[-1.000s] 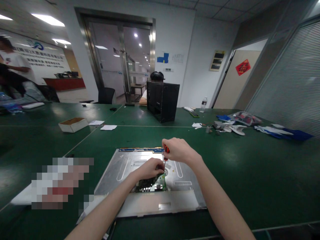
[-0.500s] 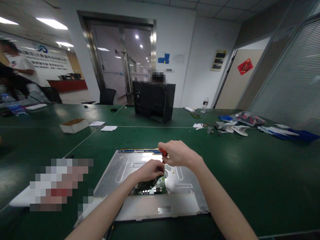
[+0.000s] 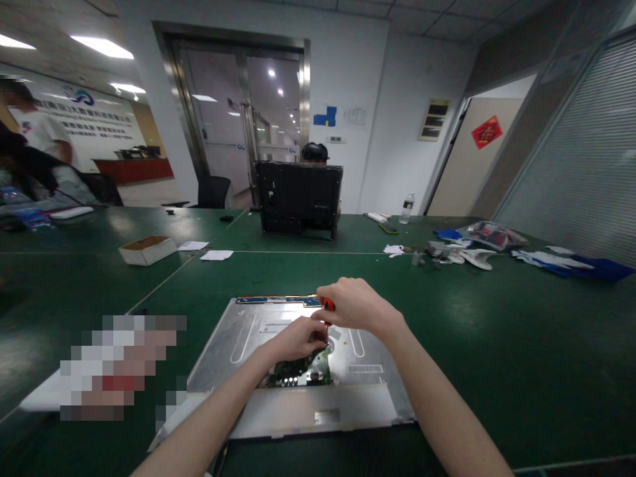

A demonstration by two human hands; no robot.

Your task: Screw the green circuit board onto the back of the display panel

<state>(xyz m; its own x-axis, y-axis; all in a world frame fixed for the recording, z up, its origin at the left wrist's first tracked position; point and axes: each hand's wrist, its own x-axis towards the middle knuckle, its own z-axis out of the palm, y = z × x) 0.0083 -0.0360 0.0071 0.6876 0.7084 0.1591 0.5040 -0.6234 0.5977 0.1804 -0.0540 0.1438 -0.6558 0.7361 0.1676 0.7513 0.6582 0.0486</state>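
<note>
Right hand grips red screwdriver above green circuit board. Left hand curls just below it, grip unclear.

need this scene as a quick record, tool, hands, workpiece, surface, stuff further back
tool: red-handled screwdriver, pointing down
right hand: right hand grips the screwdriver
left hand: left hand, fingers close to the screwdriver's lower end; exact contact hidden
workpiece: green circuit board on a silver metal panel, partly covered by the left hand
surface: green table
further back: open white box, black housing, clear bottle
</note>
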